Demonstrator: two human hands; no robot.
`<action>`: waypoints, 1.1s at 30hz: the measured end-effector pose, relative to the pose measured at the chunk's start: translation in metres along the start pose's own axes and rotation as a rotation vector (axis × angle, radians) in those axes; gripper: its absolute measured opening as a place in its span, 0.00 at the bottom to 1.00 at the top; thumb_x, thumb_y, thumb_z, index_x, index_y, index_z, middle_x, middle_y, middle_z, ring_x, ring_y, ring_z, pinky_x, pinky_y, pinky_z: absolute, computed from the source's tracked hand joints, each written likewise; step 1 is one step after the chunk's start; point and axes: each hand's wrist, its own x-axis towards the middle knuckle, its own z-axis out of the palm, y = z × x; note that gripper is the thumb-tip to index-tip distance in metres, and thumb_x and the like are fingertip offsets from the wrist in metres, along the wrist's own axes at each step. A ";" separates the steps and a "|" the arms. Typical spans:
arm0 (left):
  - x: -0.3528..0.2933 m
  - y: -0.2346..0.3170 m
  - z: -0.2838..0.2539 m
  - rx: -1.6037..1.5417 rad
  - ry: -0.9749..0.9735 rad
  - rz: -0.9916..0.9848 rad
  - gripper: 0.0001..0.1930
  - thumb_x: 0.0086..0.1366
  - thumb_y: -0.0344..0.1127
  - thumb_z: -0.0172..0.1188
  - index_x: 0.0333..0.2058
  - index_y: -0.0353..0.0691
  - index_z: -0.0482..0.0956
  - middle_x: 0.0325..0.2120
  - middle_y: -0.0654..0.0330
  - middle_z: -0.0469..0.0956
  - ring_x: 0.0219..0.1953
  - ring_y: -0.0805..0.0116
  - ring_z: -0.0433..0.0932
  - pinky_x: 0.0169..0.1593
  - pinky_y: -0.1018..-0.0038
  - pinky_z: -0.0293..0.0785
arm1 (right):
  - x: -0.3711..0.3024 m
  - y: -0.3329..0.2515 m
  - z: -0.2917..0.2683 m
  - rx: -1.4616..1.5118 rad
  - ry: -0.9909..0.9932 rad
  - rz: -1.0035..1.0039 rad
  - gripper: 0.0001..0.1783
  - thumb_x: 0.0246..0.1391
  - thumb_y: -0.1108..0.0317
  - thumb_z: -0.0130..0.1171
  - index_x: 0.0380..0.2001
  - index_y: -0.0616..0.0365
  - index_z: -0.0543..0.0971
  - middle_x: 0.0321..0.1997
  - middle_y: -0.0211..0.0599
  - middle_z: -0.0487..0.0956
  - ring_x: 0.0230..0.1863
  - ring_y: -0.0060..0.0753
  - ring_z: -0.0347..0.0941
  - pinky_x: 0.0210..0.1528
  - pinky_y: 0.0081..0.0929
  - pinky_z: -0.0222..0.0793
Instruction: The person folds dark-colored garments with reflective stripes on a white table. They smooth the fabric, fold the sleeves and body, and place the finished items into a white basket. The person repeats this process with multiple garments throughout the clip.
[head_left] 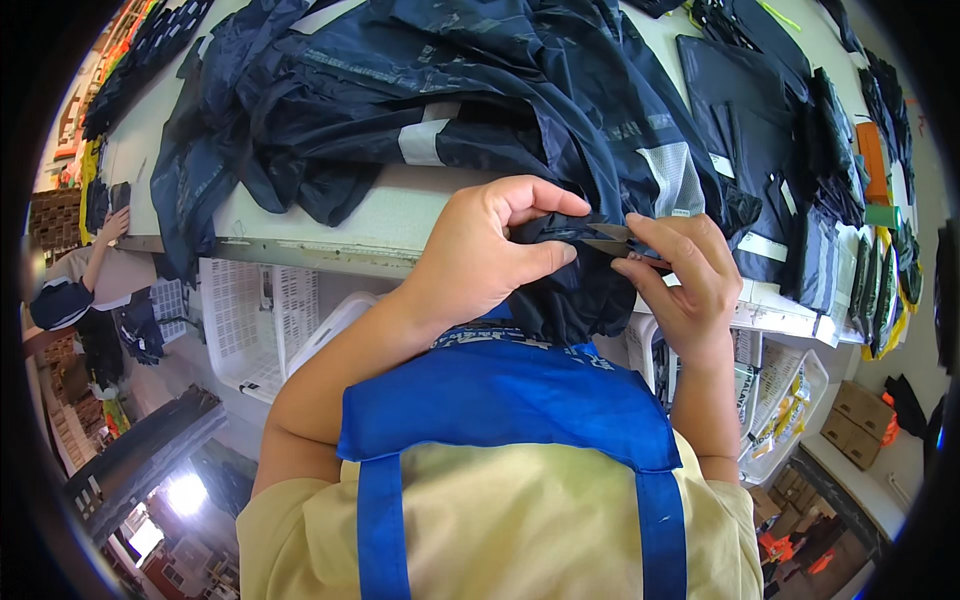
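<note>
Head view: over the near edge of the table (pixel 395 195), the left hand (pixel 485 240) pinches a navy garment (pixel 560 110) and the right hand (pixel 690 260) grips a metal tool (pixel 606 239) beside it; crumpled, pale-patched folds spread farther back.

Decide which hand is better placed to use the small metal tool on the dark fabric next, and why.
Probably the right hand: it holds the small metal tool, which points toward the dark fabric. The left hand is occupied pinching that fabric.
</note>
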 end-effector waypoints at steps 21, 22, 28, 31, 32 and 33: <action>-0.001 -0.009 -0.006 -0.376 -0.109 -0.095 0.22 0.53 0.16 0.50 0.50 0.26 0.71 0.42 0.52 0.77 0.44 0.72 0.77 0.51 0.77 0.72 | -0.005 0.002 0.008 0.070 -0.025 0.056 0.21 0.32 0.74 0.71 0.36 0.59 0.82 0.28 0.34 0.78 0.27 0.33 0.71 0.29 0.27 0.66; -0.001 -0.009 -0.005 -0.383 -0.106 -0.100 0.22 0.53 0.16 0.50 0.50 0.26 0.71 0.42 0.52 0.77 0.44 0.72 0.77 0.51 0.77 0.72 | -0.005 0.001 0.009 0.063 -0.017 0.050 0.21 0.32 0.74 0.71 0.36 0.60 0.82 0.28 0.34 0.78 0.27 0.33 0.71 0.29 0.27 0.66; -0.002 -0.006 -0.003 -0.389 -0.096 -0.112 0.22 0.53 0.15 0.49 0.49 0.26 0.71 0.42 0.52 0.77 0.43 0.72 0.77 0.51 0.77 0.73 | -0.005 0.002 0.010 -0.037 0.037 -0.079 0.20 0.31 0.74 0.70 0.36 0.59 0.82 0.28 0.34 0.78 0.26 0.33 0.71 0.27 0.26 0.66; -0.001 -0.006 -0.003 -0.383 -0.097 -0.119 0.22 0.53 0.15 0.49 0.49 0.26 0.72 0.42 0.53 0.77 0.43 0.72 0.77 0.51 0.77 0.73 | -0.004 0.002 0.009 -0.092 0.046 -0.140 0.21 0.31 0.74 0.70 0.36 0.59 0.81 0.28 0.33 0.77 0.25 0.33 0.70 0.27 0.27 0.66; -0.001 -0.006 -0.003 -0.380 -0.095 -0.123 0.22 0.53 0.15 0.49 0.49 0.26 0.72 0.42 0.53 0.77 0.43 0.72 0.77 0.51 0.77 0.73 | -0.004 0.001 0.008 -0.112 0.046 -0.157 0.21 0.31 0.74 0.70 0.36 0.59 0.81 0.28 0.33 0.77 0.25 0.33 0.70 0.27 0.27 0.66; -0.001 -0.006 -0.003 -0.377 -0.095 -0.126 0.22 0.53 0.15 0.49 0.49 0.26 0.72 0.42 0.53 0.77 0.43 0.72 0.77 0.50 0.77 0.73 | -0.004 0.001 0.008 -0.124 0.051 -0.172 0.21 0.31 0.74 0.70 0.36 0.59 0.81 0.28 0.33 0.77 0.25 0.33 0.70 0.27 0.27 0.65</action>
